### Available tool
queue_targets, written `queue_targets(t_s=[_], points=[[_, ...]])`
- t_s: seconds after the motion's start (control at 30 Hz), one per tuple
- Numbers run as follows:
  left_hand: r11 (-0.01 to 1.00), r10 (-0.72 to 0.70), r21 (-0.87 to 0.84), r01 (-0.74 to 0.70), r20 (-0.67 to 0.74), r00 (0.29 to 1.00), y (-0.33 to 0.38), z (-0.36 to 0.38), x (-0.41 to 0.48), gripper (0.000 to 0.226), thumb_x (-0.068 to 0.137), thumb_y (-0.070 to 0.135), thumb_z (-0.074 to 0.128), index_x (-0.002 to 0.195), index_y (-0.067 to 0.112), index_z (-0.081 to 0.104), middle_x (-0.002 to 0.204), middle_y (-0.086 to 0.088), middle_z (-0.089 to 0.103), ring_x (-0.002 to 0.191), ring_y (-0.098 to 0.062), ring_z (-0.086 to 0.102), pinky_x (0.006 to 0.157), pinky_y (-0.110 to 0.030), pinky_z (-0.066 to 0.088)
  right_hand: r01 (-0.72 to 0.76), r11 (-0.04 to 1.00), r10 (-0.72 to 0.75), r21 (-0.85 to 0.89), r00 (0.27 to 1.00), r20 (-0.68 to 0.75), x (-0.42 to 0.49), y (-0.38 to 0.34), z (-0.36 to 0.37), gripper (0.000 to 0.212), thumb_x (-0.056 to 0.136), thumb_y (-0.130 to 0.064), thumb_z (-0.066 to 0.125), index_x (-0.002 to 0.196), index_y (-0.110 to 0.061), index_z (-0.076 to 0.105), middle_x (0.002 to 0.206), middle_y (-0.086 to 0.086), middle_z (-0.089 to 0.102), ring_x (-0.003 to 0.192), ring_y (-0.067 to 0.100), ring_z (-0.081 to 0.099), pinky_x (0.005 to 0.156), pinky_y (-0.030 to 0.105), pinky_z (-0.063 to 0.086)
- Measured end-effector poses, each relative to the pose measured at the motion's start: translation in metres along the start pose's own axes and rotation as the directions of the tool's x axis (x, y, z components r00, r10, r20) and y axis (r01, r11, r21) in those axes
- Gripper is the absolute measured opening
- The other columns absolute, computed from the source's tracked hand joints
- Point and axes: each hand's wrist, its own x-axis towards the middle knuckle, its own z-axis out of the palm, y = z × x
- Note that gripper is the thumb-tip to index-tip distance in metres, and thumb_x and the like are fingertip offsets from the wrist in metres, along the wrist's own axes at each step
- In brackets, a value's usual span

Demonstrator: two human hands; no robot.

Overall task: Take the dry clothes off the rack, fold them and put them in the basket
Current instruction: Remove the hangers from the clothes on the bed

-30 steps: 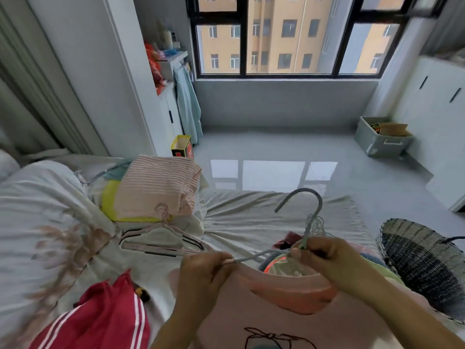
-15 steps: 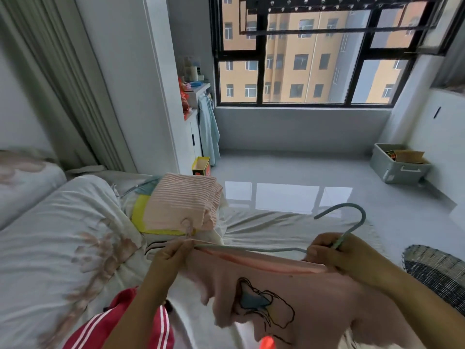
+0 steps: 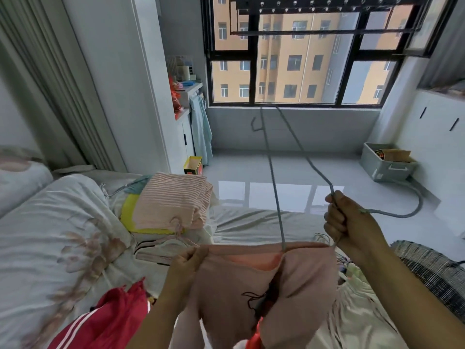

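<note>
A pink top (image 3: 234, 283) with a dark line drawing hangs in front of me over the bed. My left hand (image 3: 187, 260) pinches its left shoulder edge. My right hand (image 3: 348, 226) grips a grey hanger (image 3: 274, 177) near its neck; the hanger stands tilted up, one arm still inside the top's neckline, its hook curving off to the right. A dark woven basket (image 3: 427, 270) sits at the right edge of the bed. The drying rack (image 3: 327, 11) hangs overhead by the window with nothing on it.
A folded striped pink garment (image 3: 173, 200) lies on a yellow one on the bed (image 3: 50, 235), with loose hangers (image 3: 161, 248) beside it. A red garment with white stripes (image 3: 108, 321) lies bottom left. More clothes (image 3: 352, 270) are heaped on the right. A grey storage box (image 3: 385, 165) stands on the floor.
My right hand has swung the hanger from lying level across the top to standing upright, pulling most of it out of the neckline. My left hand keeps its hold on the shoulder.
</note>
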Motion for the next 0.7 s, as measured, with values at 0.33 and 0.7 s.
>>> queue_targets(t_s=[0.33, 0.7], points=[[0.999, 0.024, 0.03, -0.029, 0.147, 0.989, 0.007, 0.03, -0.019, 0.019, 0.079, 0.022, 0.067, 0.073, 0.004, 0.062, 0.064, -0.002, 0.056, 0.062, -0.008, 0.051, 0.06, -0.018, 0.042, 0.152, 0.943, -0.137, 0.296, 0.988, -0.07, 0.015, -0.02, -0.004, 0.031, 0.097, -0.013, 0.04, 0.071, -0.019, 0.054, 0.043, -0.009, 0.025, 0.037, 0.004, 0.021, 0.037, 0.016, 0.016], [0.834, 0.076, 0.508, -0.217, 0.283, 0.956, -0.038, 0.056, -0.042, 0.021, 0.065, 0.031, 0.069, 0.072, 0.048, 0.058, 0.063, 0.025, 0.058, 0.059, 0.007, 0.049, 0.063, -0.014, 0.04, -0.03, 0.966, 0.019, 0.256, 0.999, 0.048, 0.02, -0.009, 0.018, 0.025, 0.097, -0.019, 0.042, 0.075, -0.017, 0.053, 0.045, -0.008, 0.025, 0.036, 0.004, 0.02, 0.032, 0.014, 0.018]])
